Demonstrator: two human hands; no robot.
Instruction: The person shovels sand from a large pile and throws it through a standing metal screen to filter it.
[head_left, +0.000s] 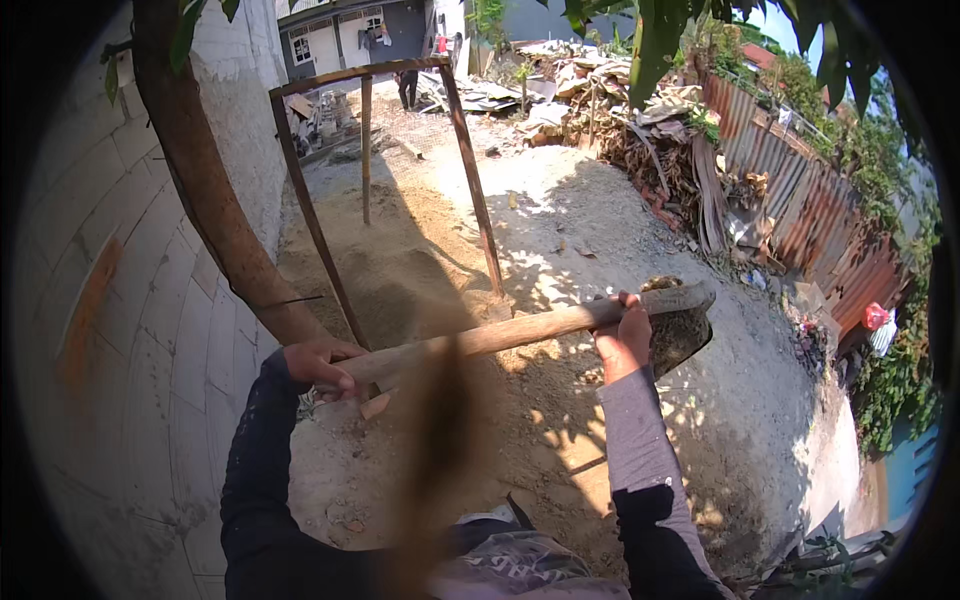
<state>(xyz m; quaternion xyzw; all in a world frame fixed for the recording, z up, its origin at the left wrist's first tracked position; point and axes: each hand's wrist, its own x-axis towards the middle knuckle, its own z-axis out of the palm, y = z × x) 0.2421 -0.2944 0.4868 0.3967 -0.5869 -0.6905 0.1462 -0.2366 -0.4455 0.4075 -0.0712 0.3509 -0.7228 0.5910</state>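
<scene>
A hoe with a thick wooden handle (pixel 500 335) lies level across in front of me. Its dirt-caked metal blade (pixel 682 338) hangs at the right end. My left hand (pixel 318 366) is wrapped round the handle near its left end. Close to the blade, my right hand (pixel 622 335) grips the same handle from above. Below and beyond the hoe lies brown sand (pixel 390 285), partly in shade. A blurred brown shape (pixel 440 460) very near the camera hides part of the handle and ground; I cannot make out what it is.
A rusty upright frame (pixel 468 175) stands in the sand just ahead. To the left are a leaning tree trunk (pixel 205 175) and a block wall (pixel 130 330). Scrap and debris (pixel 630 110) are heaped at the far right, before a corrugated metal fence (pixel 800 175). A person (pixel 407 88) stands far back.
</scene>
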